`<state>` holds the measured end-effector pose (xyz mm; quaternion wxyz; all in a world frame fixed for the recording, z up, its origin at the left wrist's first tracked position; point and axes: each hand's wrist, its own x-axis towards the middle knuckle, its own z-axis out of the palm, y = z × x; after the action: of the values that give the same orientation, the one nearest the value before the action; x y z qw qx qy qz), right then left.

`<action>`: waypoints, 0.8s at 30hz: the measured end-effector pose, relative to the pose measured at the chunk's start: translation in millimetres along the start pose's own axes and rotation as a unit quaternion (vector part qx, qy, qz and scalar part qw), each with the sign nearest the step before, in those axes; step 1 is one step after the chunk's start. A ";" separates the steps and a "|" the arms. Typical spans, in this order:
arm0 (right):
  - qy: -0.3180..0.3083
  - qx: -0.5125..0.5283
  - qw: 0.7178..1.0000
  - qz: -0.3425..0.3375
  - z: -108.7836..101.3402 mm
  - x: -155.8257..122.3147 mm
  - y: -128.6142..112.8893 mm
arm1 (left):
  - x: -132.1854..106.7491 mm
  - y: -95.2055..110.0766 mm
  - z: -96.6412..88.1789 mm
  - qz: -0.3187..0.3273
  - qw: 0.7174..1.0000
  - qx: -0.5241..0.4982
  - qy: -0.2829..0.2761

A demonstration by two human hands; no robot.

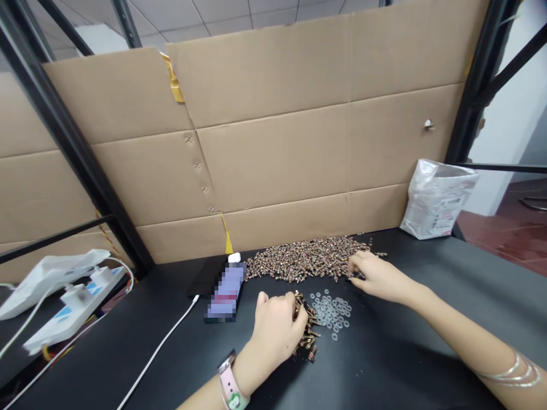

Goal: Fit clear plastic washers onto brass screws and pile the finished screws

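1. From my remote view on the head camera, I log a wide, low heap of short copper-coloured metal screws on the matte black surface, near its far edge and just in front of the cardboard wall.
2. A smaller clump of the same screws sits apart from the heap, nearer me, under the left hand.
3. The left hand's fingers are curled closely together around that clump, and several screws stick out below them.
4. The right hand rests at the near right edge of the heap. Its fingers are close together, with the tips in among the screws. I cannot tell whether they are pinching any.
5. Small clear rubber-like rings lie in a loose patch between the two hands, beside the clump and just below the heap.
6. A phone with a pixelated screen lies left of the heap, with a white charging cable running from it towards me. A small white case touches its far end.
7. A pink wristwatch is on the left wrist, and silver bangles are on the right forearm.
8. A crumpled white-and-silver plastic bag stands at the far right against the brown corrugated cardboard wall. A white power strip lies low on the far left.
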<state>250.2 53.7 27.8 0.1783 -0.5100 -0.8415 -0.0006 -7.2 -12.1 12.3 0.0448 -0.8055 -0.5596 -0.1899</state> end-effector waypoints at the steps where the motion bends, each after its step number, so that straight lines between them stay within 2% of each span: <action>1: -0.009 -0.008 1.000 0.010 1.3 1.0 6.9 | 0.1 0.2 -0.4 -0.002 1.000 0.000 0.004; 5: -0.035 -0.015 0.999 0.019 7.4 2.7 16.7 | 1.1 2.0 -4.2 -0.001 1.000 -0.018 0.020; 16: -0.022 -0.030 0.999 0.020 10.4 2.0 12.4 | -1.3 6.6 -7.8 0.008 0.998 -0.051 0.018; 19: -0.022 -0.012 1.000 0.007 13.1 1.9 12.1 | 1.5 9.5 -16.5 0.004 0.997 -0.080 0.014; 21: -0.019 0.008 1.000 0.002 13.0 2.2 11.4 | -0.7 12.4 -29.0 0.012 0.990 -0.140 -0.011; 22: -0.016 0.021 1.000 -0.002 12.0 2.3 10.7 | -5.1 13.9 -36.7 0.028 0.980 -0.190 -0.041; 23: -0.011 0.038 0.999 -0.007 10.2 2.3 9.6 | -12.6 15.2 -44.7 0.051 0.962 -0.254 -0.093; 24: -0.006 0.057 0.998 -0.013 7.9 2.2 7.9 | -23.3 16.2 -52.1 0.090 0.926 -0.325 -0.169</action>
<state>253.7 60.9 19.6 0.2021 -0.4879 -0.8479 0.0479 -12.6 -53.6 54.4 -0.2975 -0.8429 -0.3919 -0.2179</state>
